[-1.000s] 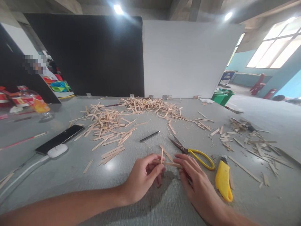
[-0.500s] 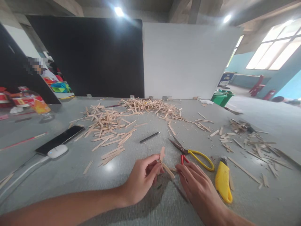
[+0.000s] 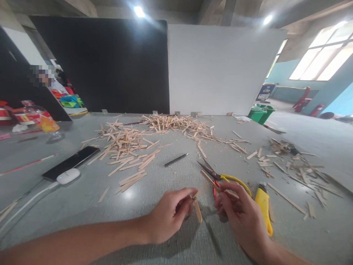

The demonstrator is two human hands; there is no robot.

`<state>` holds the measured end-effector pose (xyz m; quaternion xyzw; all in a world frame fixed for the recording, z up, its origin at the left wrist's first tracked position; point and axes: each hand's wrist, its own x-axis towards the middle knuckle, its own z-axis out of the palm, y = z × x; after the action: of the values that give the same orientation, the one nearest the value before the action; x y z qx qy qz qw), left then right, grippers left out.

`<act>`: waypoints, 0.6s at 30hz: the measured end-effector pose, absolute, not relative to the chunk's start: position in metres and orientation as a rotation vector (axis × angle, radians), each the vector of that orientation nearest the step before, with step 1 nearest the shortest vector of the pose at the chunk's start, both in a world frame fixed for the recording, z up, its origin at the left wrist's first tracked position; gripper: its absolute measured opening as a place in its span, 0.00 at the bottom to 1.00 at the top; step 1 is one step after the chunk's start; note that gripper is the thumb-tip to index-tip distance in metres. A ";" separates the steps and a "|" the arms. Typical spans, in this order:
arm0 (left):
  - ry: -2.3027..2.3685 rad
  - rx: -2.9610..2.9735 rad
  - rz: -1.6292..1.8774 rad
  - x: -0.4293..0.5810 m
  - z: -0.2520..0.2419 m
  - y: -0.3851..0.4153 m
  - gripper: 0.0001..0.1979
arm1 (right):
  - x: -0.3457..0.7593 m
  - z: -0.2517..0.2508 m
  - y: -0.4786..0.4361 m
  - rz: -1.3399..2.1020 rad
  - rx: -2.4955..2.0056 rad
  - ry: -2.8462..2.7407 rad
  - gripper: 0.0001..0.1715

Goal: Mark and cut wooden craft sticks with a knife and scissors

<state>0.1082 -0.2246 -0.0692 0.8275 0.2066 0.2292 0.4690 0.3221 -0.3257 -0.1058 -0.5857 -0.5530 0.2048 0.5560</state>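
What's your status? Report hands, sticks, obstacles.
Left hand pinching wooden stick. Right hand gripping second stick. Yellow-handled scissors close by right hand.

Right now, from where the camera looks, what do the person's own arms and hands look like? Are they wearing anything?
Both are bare. The left hand and right hand have no gloves, and no sleeve, watch or bracelet shows on either visible forearm. I see no rings, though some fingers are partly hidden. No markings or cables show on them.
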 end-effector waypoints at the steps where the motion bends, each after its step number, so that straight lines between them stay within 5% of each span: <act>1: 0.490 2.060 0.545 0.108 -0.069 -0.225 0.16 | 0.322 -0.106 -0.326 0.480 -1.376 -1.310 0.09; 18: 0.503 1.992 0.501 0.108 -0.068 -0.225 0.14 | 0.319 -0.095 -0.327 0.414 -1.327 -1.415 0.07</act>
<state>0.1079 -0.2247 -0.0684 0.8206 0.2073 0.2064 0.4909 0.3189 -0.3268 -0.0948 -0.5601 -0.5969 0.1745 0.5473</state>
